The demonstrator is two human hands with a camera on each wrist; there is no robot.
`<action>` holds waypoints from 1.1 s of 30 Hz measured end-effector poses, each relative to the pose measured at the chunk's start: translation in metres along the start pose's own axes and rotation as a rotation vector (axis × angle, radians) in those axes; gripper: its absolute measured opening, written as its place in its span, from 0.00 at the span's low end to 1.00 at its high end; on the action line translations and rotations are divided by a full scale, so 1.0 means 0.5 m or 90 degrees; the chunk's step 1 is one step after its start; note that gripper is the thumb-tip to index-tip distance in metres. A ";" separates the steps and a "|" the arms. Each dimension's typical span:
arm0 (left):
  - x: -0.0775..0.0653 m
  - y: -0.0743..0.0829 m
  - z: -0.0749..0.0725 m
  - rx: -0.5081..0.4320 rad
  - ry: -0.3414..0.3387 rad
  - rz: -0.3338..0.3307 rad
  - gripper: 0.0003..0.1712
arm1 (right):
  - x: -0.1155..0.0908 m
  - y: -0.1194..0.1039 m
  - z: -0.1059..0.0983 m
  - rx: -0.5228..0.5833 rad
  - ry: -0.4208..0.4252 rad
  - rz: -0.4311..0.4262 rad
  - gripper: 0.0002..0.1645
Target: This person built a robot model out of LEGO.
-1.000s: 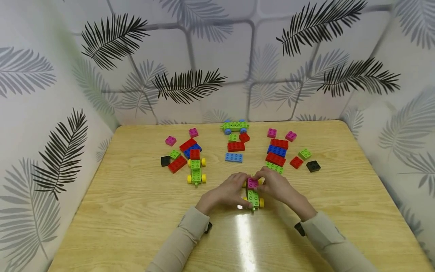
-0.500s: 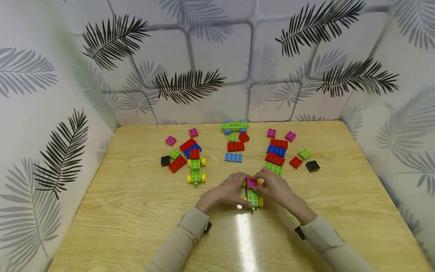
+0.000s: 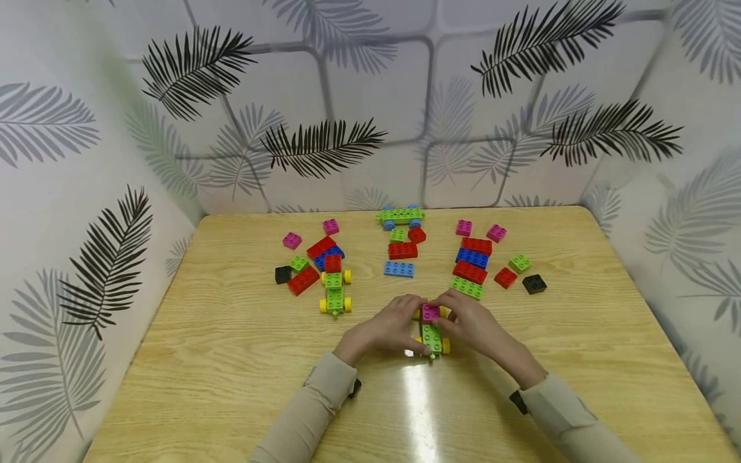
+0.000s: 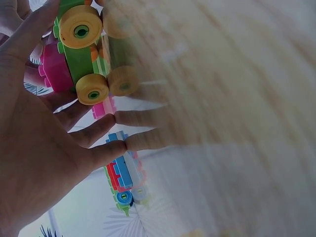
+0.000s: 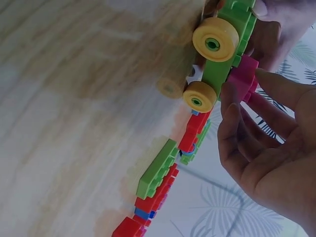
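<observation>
A green toy car base (image 3: pixel 431 341) with yellow wheels (image 4: pixel 81 27) stands on the table in front of me, pointing away. A pink brick (image 3: pixel 430 313) sits on the far half of its studs. My left hand (image 3: pixel 390 326) holds the base lengthwise, thumb at the near end and fingers by the far end. In the left wrist view its lower fingers spread against the tabletop. My right hand (image 3: pixel 477 321) pinches the pink brick between thumb and fingers, as the right wrist view shows for that brick (image 5: pixel 242 78).
Left stands another yellow-wheeled car (image 3: pixel 334 300) bearing a red brick (image 3: pixel 332 263), beside several loose bricks. A green base with blue wheels (image 3: pixel 401 215) is at the back, a light blue brick (image 3: pixel 399 269) before it. A green brick (image 3: pixel 467 287) and several others lie right.
My right wrist and sleeve have shifted slightly right and toward me, fingers still at the pink brick. The left hand, the car base and the loose bricks stay in place.
</observation>
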State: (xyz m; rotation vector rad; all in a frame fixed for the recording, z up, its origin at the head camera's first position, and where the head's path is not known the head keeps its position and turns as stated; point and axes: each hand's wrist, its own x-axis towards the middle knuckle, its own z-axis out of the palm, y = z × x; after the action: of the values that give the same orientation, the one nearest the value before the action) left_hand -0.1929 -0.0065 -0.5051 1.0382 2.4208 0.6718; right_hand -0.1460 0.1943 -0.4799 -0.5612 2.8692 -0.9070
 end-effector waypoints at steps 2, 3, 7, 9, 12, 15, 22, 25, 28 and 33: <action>0.000 0.001 -0.001 0.001 0.001 0.000 0.53 | -0.004 0.003 -0.001 0.003 0.005 -0.004 0.20; 0.000 0.001 -0.002 0.003 0.000 0.000 0.53 | -0.006 0.004 -0.002 0.005 0.011 -0.003 0.20; 0.002 0.002 -0.004 0.012 0.001 -0.004 0.54 | -0.015 0.016 -0.011 0.010 0.058 0.001 0.20; 0.004 0.001 -0.004 0.019 -0.001 -0.006 0.54 | -0.019 0.026 -0.018 0.009 0.085 0.007 0.19; 0.004 0.000 -0.004 0.021 -0.005 -0.011 0.55 | -0.024 0.043 -0.027 0.003 0.115 0.020 0.18; 0.003 0.000 -0.003 0.020 -0.008 -0.012 0.56 | -0.029 0.061 -0.033 -0.010 0.134 0.036 0.17; 0.001 0.001 0.000 0.018 -0.012 -0.013 0.55 | -0.036 0.096 -0.043 -0.038 0.157 0.074 0.16; 0.001 0.002 0.001 0.019 -0.012 -0.015 0.55 | -0.038 0.104 -0.046 -0.039 0.157 0.088 0.16; 0.001 0.000 0.003 0.018 -0.012 -0.016 0.55 | -0.037 0.109 -0.048 -0.041 0.150 0.099 0.17; 0.003 -0.003 0.004 0.021 -0.008 -0.011 0.55 | -0.034 0.115 -0.047 -0.042 0.129 0.101 0.19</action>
State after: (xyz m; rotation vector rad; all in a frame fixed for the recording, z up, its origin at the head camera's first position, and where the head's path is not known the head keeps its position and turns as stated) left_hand -0.1935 -0.0059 -0.5081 1.0292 2.4346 0.6202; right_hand -0.1529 0.2570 -0.4939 -0.2545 3.0786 -0.8936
